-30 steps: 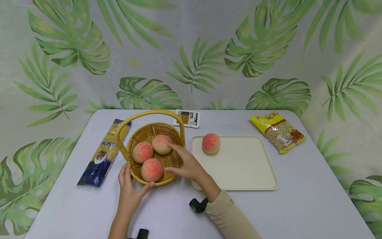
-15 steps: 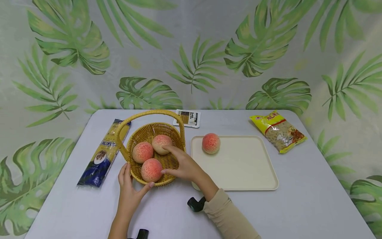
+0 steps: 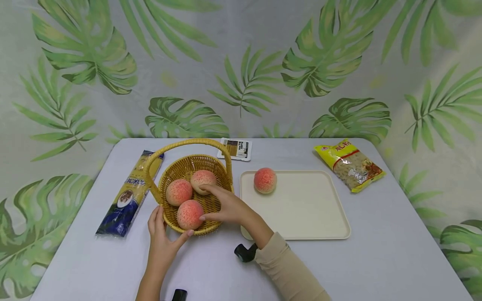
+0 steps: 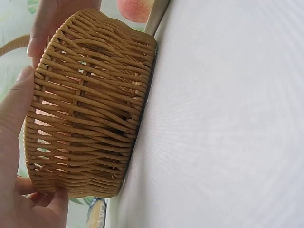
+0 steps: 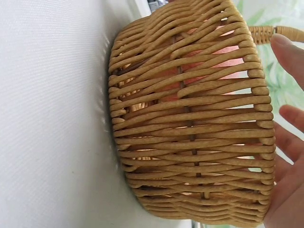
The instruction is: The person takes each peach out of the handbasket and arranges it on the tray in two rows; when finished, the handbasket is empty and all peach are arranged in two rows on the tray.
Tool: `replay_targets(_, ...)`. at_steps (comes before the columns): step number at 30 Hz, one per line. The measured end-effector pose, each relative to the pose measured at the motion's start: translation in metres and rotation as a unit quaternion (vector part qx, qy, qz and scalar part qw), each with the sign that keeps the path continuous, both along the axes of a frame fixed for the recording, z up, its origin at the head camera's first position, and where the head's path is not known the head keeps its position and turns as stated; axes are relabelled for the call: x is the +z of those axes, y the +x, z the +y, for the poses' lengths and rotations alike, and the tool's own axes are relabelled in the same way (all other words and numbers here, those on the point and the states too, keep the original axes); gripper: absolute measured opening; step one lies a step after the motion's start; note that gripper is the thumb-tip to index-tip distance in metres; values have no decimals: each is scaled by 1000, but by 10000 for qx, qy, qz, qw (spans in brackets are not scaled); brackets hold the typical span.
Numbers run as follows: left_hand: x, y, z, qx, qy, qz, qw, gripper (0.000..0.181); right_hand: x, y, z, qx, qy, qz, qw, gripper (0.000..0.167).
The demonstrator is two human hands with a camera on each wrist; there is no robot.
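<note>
Three red-speckled peaches (image 3: 190, 214) sit in an upright wicker basket (image 3: 184, 167)

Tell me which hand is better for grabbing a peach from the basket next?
Probably the right hand: it reaches over the basket, with its thumb right by the front peach. The left hand is busy holding the basket's edge.

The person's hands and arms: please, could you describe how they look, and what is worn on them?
The left hand and the right hand are without gloves, and no ring shows. The right arm wears a beige sleeve; the visible left forearm has no sleeve. A black device shows beside the right arm, another, cut off by the picture's edge, beside the left forearm.
</note>
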State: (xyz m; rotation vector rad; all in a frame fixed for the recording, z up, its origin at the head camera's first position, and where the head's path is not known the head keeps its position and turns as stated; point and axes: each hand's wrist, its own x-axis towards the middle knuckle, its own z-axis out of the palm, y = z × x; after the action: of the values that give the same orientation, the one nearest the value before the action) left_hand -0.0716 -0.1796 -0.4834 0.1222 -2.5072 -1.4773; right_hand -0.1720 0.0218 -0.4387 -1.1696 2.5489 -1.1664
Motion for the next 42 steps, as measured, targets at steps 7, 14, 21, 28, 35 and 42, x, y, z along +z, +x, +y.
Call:
replay_targets(7,1,0,0,9,13,17,10000,106,3,-2,-3,144,-33,-128,9998,77)
replay_targets(14,0,-1,1,3,8,62,10000,105,0,-5,-9,278,56,-80,9996,76)
replay_targets(21,1,-1,1,-5,127,4,9999,106,0,-7,-15,432,267,-301,9983,74)
replay_targets(28,3,-1,2,27,224,-33,9997,106,1,-9,-20,642,356,-393,9965,70)
replay_targets(35,3,1,2,1,284,-52,9996,105,3,-10,-25,918,429,-605,9930,65)
replay_targets(42,1,1,1,-1,292,-65,9996,105,2,-12,-30,1035,710,-662,9899,60)
